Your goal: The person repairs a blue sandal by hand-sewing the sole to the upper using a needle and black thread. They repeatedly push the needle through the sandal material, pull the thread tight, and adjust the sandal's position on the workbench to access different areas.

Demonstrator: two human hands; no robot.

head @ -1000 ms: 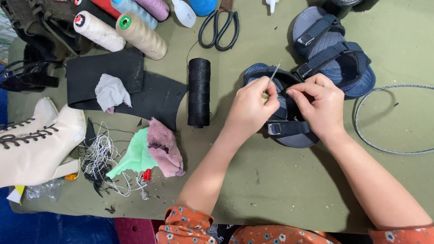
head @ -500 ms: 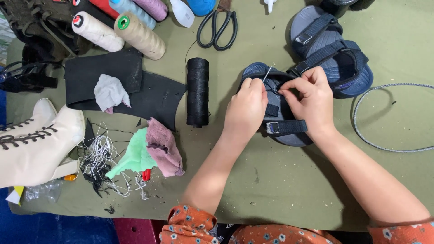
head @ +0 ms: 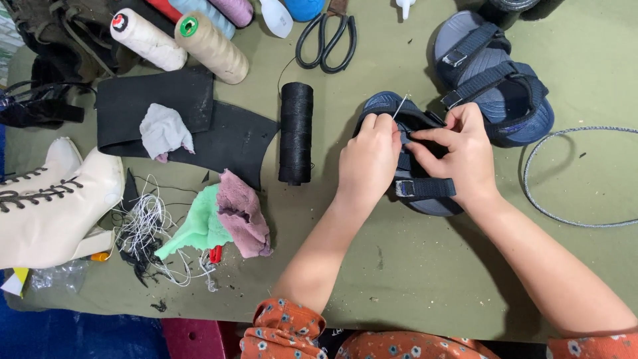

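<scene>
A blue-grey strapped sandal (head: 425, 193) lies on the olive table under both my hands. My left hand (head: 369, 159) pinches a thin metal needle (head: 399, 106) that sticks up from the sandal's front strap. My right hand (head: 462, 153) presses and holds the dark strap beside it, fingertips close to the left hand's. A second matching sandal (head: 495, 80) lies further back to the right. A spool of black thread (head: 296, 133) lies just left of my left hand.
Black scissors (head: 327, 41) and several thread cones (head: 211, 48) lie at the back. Black rubber sheets (head: 159, 106), cloth scraps (head: 222, 219), tangled threads (head: 146, 233) and a cream lace-up boot (head: 53, 199) fill the left. A grey cord (head: 565, 213) loops at right.
The view has shifted slightly. Both hands stay on the sandal's strap; the left hand's fingers have drawn the needle a little and regripped it.
</scene>
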